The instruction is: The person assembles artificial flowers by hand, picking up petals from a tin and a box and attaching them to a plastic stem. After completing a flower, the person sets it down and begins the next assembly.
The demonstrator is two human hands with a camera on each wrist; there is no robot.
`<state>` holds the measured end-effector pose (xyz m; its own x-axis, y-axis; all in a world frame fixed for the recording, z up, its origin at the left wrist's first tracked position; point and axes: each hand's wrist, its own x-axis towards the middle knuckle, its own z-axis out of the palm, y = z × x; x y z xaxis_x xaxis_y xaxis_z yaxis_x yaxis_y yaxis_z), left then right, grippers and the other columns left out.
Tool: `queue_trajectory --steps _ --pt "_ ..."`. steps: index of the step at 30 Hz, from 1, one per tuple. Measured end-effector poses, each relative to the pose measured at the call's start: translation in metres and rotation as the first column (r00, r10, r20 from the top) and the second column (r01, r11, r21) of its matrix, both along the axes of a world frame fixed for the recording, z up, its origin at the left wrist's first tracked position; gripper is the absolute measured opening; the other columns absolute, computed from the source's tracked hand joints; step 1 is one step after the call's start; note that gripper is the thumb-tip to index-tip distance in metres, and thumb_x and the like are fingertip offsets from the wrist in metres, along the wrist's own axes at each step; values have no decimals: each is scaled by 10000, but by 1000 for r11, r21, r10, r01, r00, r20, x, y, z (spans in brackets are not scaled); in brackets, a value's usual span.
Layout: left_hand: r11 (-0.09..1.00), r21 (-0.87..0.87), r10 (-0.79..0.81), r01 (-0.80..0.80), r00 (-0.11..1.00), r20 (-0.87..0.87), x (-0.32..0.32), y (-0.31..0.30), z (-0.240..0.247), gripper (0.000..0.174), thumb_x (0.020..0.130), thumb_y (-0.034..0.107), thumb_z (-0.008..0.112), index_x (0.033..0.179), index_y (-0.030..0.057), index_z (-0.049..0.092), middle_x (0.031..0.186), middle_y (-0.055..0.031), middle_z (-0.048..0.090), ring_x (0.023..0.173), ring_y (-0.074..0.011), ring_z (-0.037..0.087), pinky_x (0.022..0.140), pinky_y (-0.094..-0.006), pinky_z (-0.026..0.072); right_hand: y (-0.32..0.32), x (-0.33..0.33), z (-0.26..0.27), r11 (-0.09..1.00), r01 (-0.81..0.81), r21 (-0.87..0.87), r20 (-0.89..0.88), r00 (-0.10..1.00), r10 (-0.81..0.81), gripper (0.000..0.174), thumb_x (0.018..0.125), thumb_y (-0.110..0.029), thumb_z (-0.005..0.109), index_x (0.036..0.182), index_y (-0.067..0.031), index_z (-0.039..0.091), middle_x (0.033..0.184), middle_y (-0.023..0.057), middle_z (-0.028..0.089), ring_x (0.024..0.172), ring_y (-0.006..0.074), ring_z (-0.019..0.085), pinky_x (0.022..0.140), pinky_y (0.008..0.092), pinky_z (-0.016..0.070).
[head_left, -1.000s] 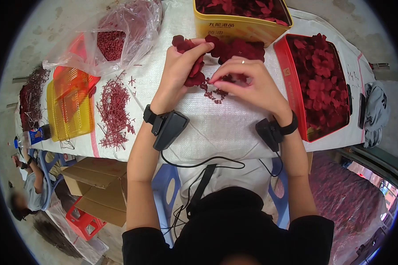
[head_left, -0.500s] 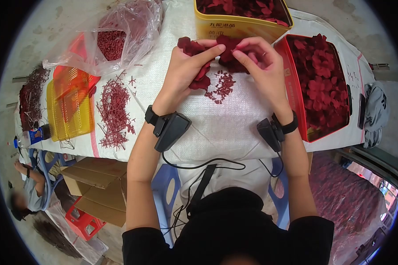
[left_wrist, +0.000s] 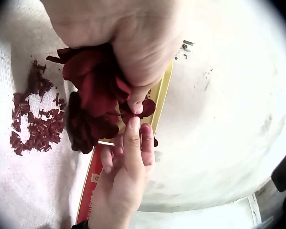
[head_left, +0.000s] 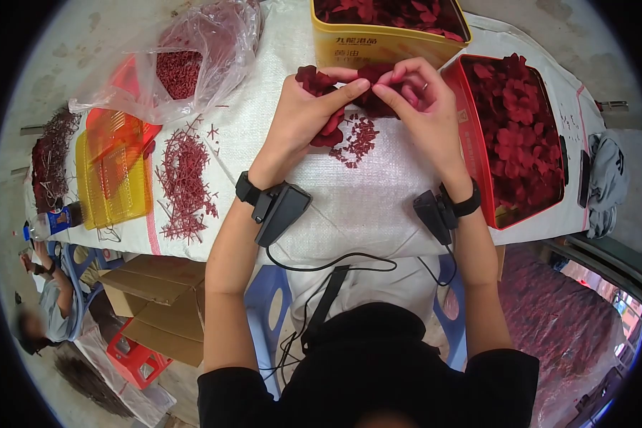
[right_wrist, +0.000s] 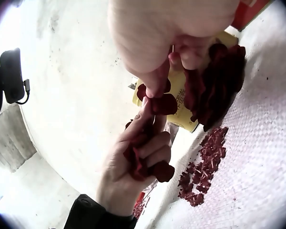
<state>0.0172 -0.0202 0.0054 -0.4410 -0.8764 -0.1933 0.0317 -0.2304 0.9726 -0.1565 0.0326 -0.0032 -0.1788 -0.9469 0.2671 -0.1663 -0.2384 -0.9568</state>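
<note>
My left hand [head_left: 296,118] grips a bunch of dark red fabric flowers [left_wrist: 90,83], some of which stick out past its curled fingers. Thumb tip to thumb tip with it, my right hand [head_left: 431,114] pinches a flat dark red fabric flower [right_wrist: 164,104] that lies between both hands. More dark red flowers [right_wrist: 219,86] are heaped on the table behind the right hand. Small dark red scraps [head_left: 357,143] are scattered on the white woven cover just below the hands.
A yellow tin [head_left: 385,48] of petals stands behind the hands, a red tin [head_left: 473,143] of flowers at the right. Leftward lie thin red sticks [head_left: 185,178], yellow trays [head_left: 118,178] and a plastic bag [head_left: 225,57] of small red pieces. Another person [head_left: 53,299] sits far left.
My right hand has moved up from the scraps to meet the left thumb, and now pinches a flower there. The left hand, still holding its bunch, has shifted slightly right.
</note>
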Motion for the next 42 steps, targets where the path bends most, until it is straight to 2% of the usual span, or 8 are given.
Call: queue_trajectory --steps 5,11,17,20,26,33,36,42 --pt "997 -74 -6 9 999 38 -1 0 -1 283 836 185 760 1019 -9 663 602 65 531 458 3 399 421 -185 271 1 0 2 999 27 32 -19 999 -26 209 814 -47 725 980 -42 599 843 -13 636 749 29 555 624 172 396" --pt "992 -130 1 4 999 43 -2 2 0 239 841 176 754 978 -5 679 596 59 541 463 1 415 424 -187 272 4 3 13 992 105 -68 -347 930 -122 305 790 -75 718 1087 -87 648 928 7 632 651 79 440 572 192 397" --pt "983 -185 17 -10 999 34 -5 3 -3 230 839 168 755 969 -7 682 589 56 549 467 0 422 428 -186 279 0 1 6 990 50 -132 -326 941 -91 242 802 -75 705 1040 -65 666 930 28 640 679 91 482 566 217 419" --pt "980 -196 40 -36 999 19 -7 5 -5 228 836 161 757 967 -11 686 594 50 563 468 -2 423 429 -187 282 5 1 7 995 101 -16 -344 934 -100 168 811 -71 696 977 -50 679 850 33 657 659 95 513 576 225 432" --pt "967 -244 81 -75 997 16 -9 9 -2 211 829 140 760 964 -15 710 610 33 591 470 -4 429 425 -188 286 2 3 -3 992 119 -52 -156 980 -125 101 820 -61 686 917 -35 689 744 56 653 631 103 579 582 240 440" --pt "939 -335 88 -76 996 21 -10 9 -5 169 838 104 742 968 -3 729 623 31 609 475 0 423 424 -185 283 4 2 -2 987 149 -54 -244 957 -158 86 819 -33 671 904 -25 686 778 73 664 649 120 607 608 245 463" --pt "943 -321 102 -82 994 47 -10 11 -5 129 825 48 725 940 -11 729 785 -46 710 666 -41 600 613 -184 474 5 3 0 986 156 -65 -260 951 -168 81 820 -21 664 899 -23 682 795 82 668 670 141 630 623 254 479" --pt "878 -470 107 -94 994 1 -13 15 -11 151 843 26 710 990 -4 722 793 -16 687 610 -9 540 518 -154 387 6 5 1 978 179 -106 -285 937 -203 73 818 6 647 885 -17 665 813 100 673 727 184 670 644 270 501"
